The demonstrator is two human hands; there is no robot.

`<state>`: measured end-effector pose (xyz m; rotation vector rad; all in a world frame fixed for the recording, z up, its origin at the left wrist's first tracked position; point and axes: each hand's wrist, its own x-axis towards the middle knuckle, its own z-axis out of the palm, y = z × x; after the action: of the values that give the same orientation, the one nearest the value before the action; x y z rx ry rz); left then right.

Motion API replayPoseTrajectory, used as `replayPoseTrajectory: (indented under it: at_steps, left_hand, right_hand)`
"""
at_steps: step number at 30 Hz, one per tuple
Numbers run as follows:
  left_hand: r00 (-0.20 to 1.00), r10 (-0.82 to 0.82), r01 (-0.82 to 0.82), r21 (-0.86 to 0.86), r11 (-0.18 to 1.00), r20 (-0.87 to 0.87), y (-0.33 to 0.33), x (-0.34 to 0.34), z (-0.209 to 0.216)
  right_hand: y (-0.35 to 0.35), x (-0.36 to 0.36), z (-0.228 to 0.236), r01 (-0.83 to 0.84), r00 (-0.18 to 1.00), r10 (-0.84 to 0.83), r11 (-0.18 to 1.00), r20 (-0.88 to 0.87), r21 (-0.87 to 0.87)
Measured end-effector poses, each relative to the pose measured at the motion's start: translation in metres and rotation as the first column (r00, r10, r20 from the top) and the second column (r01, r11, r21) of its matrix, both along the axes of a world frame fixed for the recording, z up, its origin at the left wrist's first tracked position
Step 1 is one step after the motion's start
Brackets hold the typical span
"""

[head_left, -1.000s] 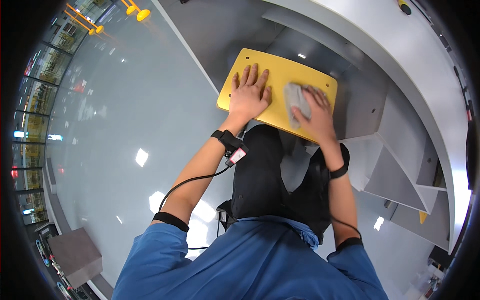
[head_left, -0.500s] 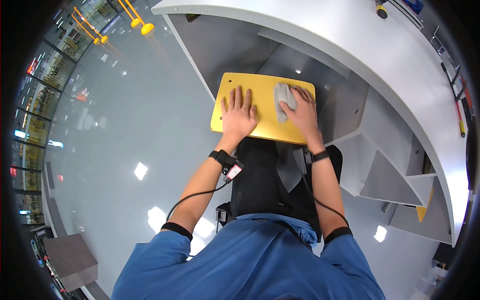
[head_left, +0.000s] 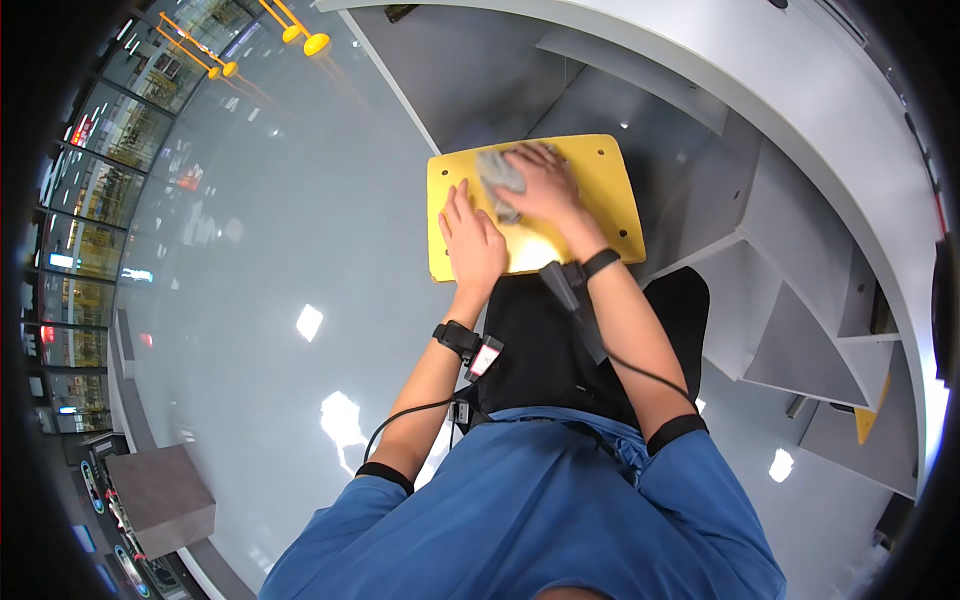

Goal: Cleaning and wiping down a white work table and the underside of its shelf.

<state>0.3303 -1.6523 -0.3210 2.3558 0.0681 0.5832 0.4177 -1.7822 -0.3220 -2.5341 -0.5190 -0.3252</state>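
Observation:
A yellow board [head_left: 600, 210] with rounded corners and small dark holes near its corners lies across the front of my thighs. My left hand [head_left: 474, 243] rests on its left part, fingers stretched out and flat. On the upper middle of the board, my right hand [head_left: 543, 185] presses a grey cloth [head_left: 495, 172] against the surface. That hand is slightly smeared by motion, and its palm hides part of the cloth. Bright light reflects off the board below the right hand.
A curved white counter [head_left: 760, 75] with grey shelves [head_left: 790, 290] under it wraps around the front and right. Yellow posts [head_left: 316, 44] stand far left on the shiny grey floor [head_left: 270, 230]. A brown box-like block [head_left: 160, 490] is at lower left. Cables run from both wrists.
My right hand has slid the cloth leftward across the board, close to my left hand. The left hand's fingers have drawn closer together, its thumb side turned up. The board has shifted and turned slightly.

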Motion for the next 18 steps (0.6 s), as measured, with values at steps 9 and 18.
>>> replayPoseTrajectory:
  at_steps: [9,18]
  left_hand:
    - [0.996,0.066,-0.069,-0.047,0.997,-0.06,0.045,-0.007,-0.002]
    - [0.997,0.026,-0.067,-0.637,0.768,-0.074,0.058,-0.006,0.005]
  right_hand:
    - [-0.06,-0.094,-0.003,0.014,1.0,-0.015,0.988,0.009,0.152]
    - [-0.036,-0.068,-0.006,0.349,0.931,-0.342,0.936,0.127,-0.036]
